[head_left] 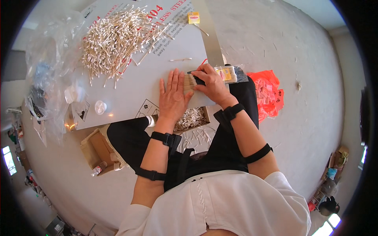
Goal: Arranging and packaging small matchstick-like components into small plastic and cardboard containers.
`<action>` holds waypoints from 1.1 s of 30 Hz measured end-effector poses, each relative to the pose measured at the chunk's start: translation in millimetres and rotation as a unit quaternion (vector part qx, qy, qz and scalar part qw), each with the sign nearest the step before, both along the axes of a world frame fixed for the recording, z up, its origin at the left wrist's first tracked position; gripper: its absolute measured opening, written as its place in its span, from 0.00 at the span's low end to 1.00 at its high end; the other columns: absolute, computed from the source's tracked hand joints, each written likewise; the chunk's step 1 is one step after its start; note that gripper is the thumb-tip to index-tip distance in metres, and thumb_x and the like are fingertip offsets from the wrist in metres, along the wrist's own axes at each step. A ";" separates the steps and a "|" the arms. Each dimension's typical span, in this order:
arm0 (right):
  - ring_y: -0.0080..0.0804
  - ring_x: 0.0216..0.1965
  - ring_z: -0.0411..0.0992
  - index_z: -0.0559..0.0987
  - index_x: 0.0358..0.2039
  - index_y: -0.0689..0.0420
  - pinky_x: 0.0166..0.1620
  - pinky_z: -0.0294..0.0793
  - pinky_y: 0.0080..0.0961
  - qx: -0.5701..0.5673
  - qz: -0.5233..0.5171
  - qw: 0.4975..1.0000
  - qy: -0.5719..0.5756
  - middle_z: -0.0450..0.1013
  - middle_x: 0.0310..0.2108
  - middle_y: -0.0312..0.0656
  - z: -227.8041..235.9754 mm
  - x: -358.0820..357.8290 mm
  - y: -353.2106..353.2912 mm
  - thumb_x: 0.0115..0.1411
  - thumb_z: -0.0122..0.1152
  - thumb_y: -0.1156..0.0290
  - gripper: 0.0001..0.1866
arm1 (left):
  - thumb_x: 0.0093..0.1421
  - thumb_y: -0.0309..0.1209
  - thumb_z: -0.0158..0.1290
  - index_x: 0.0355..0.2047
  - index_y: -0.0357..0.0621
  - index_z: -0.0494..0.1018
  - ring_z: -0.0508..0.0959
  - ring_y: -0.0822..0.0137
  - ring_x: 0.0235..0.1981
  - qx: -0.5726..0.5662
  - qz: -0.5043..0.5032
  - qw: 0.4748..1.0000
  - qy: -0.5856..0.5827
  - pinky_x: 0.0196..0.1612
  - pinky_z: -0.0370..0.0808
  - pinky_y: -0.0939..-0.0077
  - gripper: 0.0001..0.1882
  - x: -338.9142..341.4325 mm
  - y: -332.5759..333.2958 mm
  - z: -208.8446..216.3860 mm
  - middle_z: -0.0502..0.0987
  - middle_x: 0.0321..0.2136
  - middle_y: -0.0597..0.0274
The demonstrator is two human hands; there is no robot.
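My left hand (172,94) lies flat on the table near its front edge, fingers stretched out, with its side against a row of cotton swabs (189,82). Fingers bent, my right hand (214,83) grips a small dark flat piece (198,78) at the right end of that row. What this piece is cannot be made out. Just beyond the right hand, a clear packet of cotton swabs (227,74) with a yellow label sits at the table's right edge. One loose cotton swab (180,59) lies past my fingertips. The right palm hides part of the row.
A large heap of cotton swabs (114,41) covers the table's far left. A small yellow box (193,17) stands at the far right. Near the left edge are a white cup (100,107) and clear plastic bags (51,70). Below are a box of swabs (193,119) and a red bag (268,94).
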State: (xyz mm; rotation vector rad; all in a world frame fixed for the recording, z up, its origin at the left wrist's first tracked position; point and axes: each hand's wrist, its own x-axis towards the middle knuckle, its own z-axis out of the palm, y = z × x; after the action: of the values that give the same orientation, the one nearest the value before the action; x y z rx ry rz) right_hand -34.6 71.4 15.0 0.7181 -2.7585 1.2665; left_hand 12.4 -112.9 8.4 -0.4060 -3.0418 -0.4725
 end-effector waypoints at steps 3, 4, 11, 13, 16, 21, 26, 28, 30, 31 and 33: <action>0.44 0.47 0.71 0.78 0.48 0.58 0.51 0.71 0.35 0.004 -0.004 1.000 -0.006 0.68 0.44 0.42 2.6 -0.8 -1.4 0.44 0.72 0.75 0.27 | 0.62 0.47 0.52 0.68 0.41 0.53 0.48 0.58 0.72 0.003 0.014 1.000 0.010 0.71 0.40 0.48 0.40 2.5 3.4 -1.8 0.50 0.70 0.54; 0.44 0.47 0.71 0.78 0.48 0.58 0.51 0.71 0.35 0.004 -0.005 1.000 -0.006 0.68 0.44 0.42 4.6 -0.9 -2.0 0.44 0.72 0.75 0.27 | 0.61 0.48 0.53 0.68 0.41 0.52 0.47 0.58 0.72 0.004 0.021 1.000 0.015 0.71 0.40 0.48 0.41 2.9 4.2 -2.3 0.50 0.70 0.53; 0.47 0.50 0.69 0.75 0.52 0.57 0.53 0.69 0.41 0.049 -0.106 0.991 0.072 0.69 0.49 0.46 11.3 13.5 7.2 0.51 0.67 0.73 0.25 | 0.61 0.47 0.53 0.69 0.40 0.50 0.47 0.56 0.72 0.007 0.026 1.000 0.012 0.70 0.41 0.47 0.43 3.5 4.9 -3.7 0.48 0.70 0.52; 0.51 0.59 0.63 0.70 0.57 0.58 0.60 0.63 0.45 0.098 -0.188 0.972 0.103 0.65 0.57 0.51 9.4 19.0 30.4 0.55 0.65 0.66 0.29 | 0.61 0.47 0.53 0.69 0.40 0.49 0.47 0.55 0.72 0.006 0.022 1.000 0.006 0.71 0.41 0.49 0.43 2.9 7.0 -1.8 0.48 0.70 0.50; 0.50 0.66 0.55 0.66 0.62 0.57 0.67 0.53 0.48 0.146 -0.207 0.962 0.103 0.58 0.65 0.51 2.0 19.8 60.0 0.59 0.61 0.59 0.32 | 0.61 0.47 0.53 0.69 0.39 0.48 0.46 0.54 0.72 0.014 0.022 1.000 0.004 0.71 0.41 0.50 0.43 1.9 7.4 -1.8 0.47 0.71 0.48; 0.43 0.72 0.43 0.56 0.69 0.53 0.71 0.37 0.48 0.257 -0.072 0.962 0.055 0.48 0.71 0.46 4.0 23.2 76.5 0.61 0.55 0.46 0.41 | 0.62 0.47 0.52 0.69 0.38 0.47 0.45 0.53 0.72 -0.002 0.028 1.000 -0.015 0.71 0.40 0.51 0.44 1.8 13.2 -2.3 0.46 0.71 0.47; 0.41 0.73 0.42 0.52 0.69 0.55 0.72 0.35 0.47 0.268 -0.041 0.961 0.051 0.45 0.72 0.44 -7.6 22.6 81.6 0.59 0.54 0.41 0.47 | 0.62 0.49 0.51 0.69 0.37 0.47 0.44 0.53 0.72 -0.012 0.025 1.000 -0.008 0.71 0.39 0.51 0.44 0.4 24.4 -4.4 0.45 0.71 0.47; 0.41 0.73 0.41 0.51 0.70 0.56 0.72 0.35 0.45 0.269 -0.038 0.961 0.045 0.44 0.72 0.45 -9.2 22.7 81.9 0.58 0.52 0.39 0.48 | 0.63 0.47 0.50 0.70 0.38 0.46 0.45 0.52 0.72 -0.007 0.027 0.999 -0.014 0.71 0.41 0.49 0.43 -0.3 31.5 -4.1 0.45 0.71 0.46; 0.41 0.73 0.41 0.51 0.70 0.56 0.72 0.35 0.45 0.264 -0.034 0.963 0.044 0.44 0.72 0.45 -9.8 23.2 83.0 0.58 0.51 0.38 0.48 | 0.63 0.47 0.51 0.69 0.37 0.46 0.45 0.52 0.72 -0.001 0.024 1.000 -0.012 0.71 0.41 0.49 0.43 -2.0 41.3 -4.5 0.46 0.71 0.46; 0.41 0.73 0.41 0.50 0.70 0.56 0.72 0.35 0.45 0.259 -0.031 0.964 0.043 0.44 0.72 0.45 -10.1 22.9 83.3 0.58 0.51 0.38 0.49 | 0.63 0.46 0.51 0.69 0.37 0.46 0.45 0.52 0.72 0.006 0.020 1.000 -0.011 0.71 0.41 0.49 0.43 -2.9 46.1 -4.9 0.46 0.71 0.46; 0.41 0.73 0.41 0.50 0.70 0.56 0.72 0.35 0.45 0.246 -0.027 0.968 0.035 0.44 0.72 0.45 -10.6 22.0 84.6 0.59 0.50 0.38 0.48 | 0.62 0.46 0.52 0.69 0.37 0.46 0.45 0.52 0.72 0.007 0.018 1.000 -0.011 0.71 0.42 0.50 0.43 -4.6 54.4 -4.4 0.46 0.70 0.46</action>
State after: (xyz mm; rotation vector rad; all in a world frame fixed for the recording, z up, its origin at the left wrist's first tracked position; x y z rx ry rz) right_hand -12.6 156.0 4.4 0.6789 -3.0307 0.5256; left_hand 7.8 -58.5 4.0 -0.3463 -3.0591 -0.5002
